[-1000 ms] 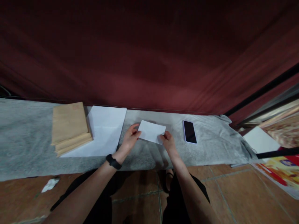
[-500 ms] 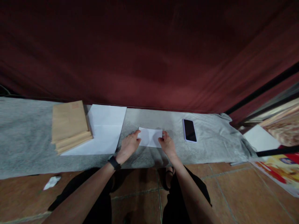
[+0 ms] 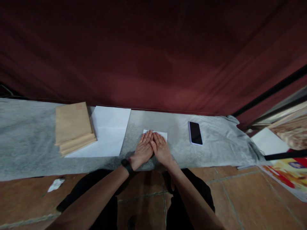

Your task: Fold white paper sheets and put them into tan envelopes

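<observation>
A small folded sheet of white paper [image 3: 164, 134] lies on the grey cloth in front of me, mostly covered by my hands. My left hand [image 3: 144, 149] rests flat on it with the fingers stretched forward. Close beside it, my right hand [image 3: 161, 149] also lies flat on the paper, its thumb touching the left hand. Neither hand grips anything. Only the paper's far edge and its right corner show past the fingers.
To the left, a stack of brown envelopes [image 3: 73, 124] partly covers larger white sheets [image 3: 111, 132]. A phone [image 3: 196, 133] lies to the right on the grey cloth [image 3: 223, 143]. Behind rises a dark red fabric wall [image 3: 153, 64]. A crumpled white tissue [image 3: 56, 185] is on the tiled floor.
My hands have left the paper's two side edges and come together over its middle. The fingers went from pinching the edges to lying flat. The paper stays in about the same place.
</observation>
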Demonstrator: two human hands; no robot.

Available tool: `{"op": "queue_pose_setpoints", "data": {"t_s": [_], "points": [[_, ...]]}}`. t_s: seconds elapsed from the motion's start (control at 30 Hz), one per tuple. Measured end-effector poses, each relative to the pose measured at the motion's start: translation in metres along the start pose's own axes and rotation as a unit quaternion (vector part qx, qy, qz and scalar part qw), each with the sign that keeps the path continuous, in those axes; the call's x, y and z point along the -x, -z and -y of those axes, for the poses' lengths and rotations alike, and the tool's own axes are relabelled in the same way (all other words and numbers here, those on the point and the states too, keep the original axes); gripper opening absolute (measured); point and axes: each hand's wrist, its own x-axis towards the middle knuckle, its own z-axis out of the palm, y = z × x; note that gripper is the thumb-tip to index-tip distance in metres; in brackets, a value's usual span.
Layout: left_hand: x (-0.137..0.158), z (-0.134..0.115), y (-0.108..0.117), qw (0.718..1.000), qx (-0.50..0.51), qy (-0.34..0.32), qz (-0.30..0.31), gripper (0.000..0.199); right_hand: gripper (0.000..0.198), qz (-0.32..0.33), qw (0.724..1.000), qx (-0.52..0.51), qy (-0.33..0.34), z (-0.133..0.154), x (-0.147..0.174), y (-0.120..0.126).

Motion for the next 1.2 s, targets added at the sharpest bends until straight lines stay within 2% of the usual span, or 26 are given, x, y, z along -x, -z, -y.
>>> {"op": "queue_pose_setpoints", "data": {"t_s": [0.13,0.47,0.87,1.2], "points": [[0.001,0.002,-0.009,1.000,-0.012,0.008,0.010,0.059,0.060,0.020,0.997,0.072,-0.027,-0.001,0.004,-0.003],[-0.001,0.015,-0.004,0.996,-0.013,0.085,-0.007,0.063,0.059,-0.036,0.987,0.158,-0.022,-0.023,0.012,-0.001],[0.005,0.024,0.001,0.991,-0.038,0.125,0.016,0.066,0.060,-0.056,0.978,0.193,-0.054,-0.036,0.018,0.001],[0.009,0.026,-0.004,0.991,-0.040,0.131,-0.011,0.066,0.060,-0.028,0.977,0.185,-0.099,-0.032,0.018,0.005]]}}
